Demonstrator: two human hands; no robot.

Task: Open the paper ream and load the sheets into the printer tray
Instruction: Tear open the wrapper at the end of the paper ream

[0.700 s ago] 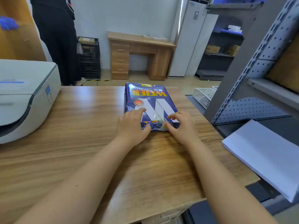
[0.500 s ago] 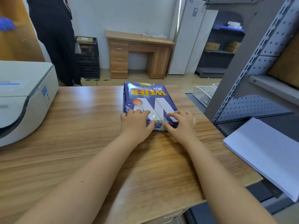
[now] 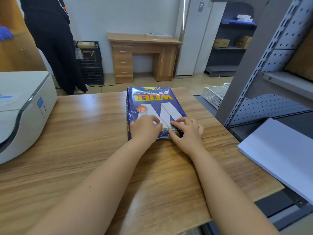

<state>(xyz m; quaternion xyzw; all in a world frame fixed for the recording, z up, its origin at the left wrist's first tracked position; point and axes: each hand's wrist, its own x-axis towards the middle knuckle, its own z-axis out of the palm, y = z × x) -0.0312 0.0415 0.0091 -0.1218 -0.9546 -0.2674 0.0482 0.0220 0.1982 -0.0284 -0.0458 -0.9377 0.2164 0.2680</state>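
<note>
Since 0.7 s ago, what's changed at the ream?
Little. Both hands crept slightly inward along the near end of the ream: the left hand sits over its near left corner, the right hand pinches the crumpled wrapper flap at the near edge. The wrapper shows no clear further opening. The ream on the table, the printer and the loose paper stack are unmoved; the view shift comes from the head camera.

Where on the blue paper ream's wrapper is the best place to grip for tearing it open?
Likely the crumpled end fold of the paper ream, approached from the near side: both hands' fingers already pinch there, where the wrapper looks loose rather than taut.
</note>
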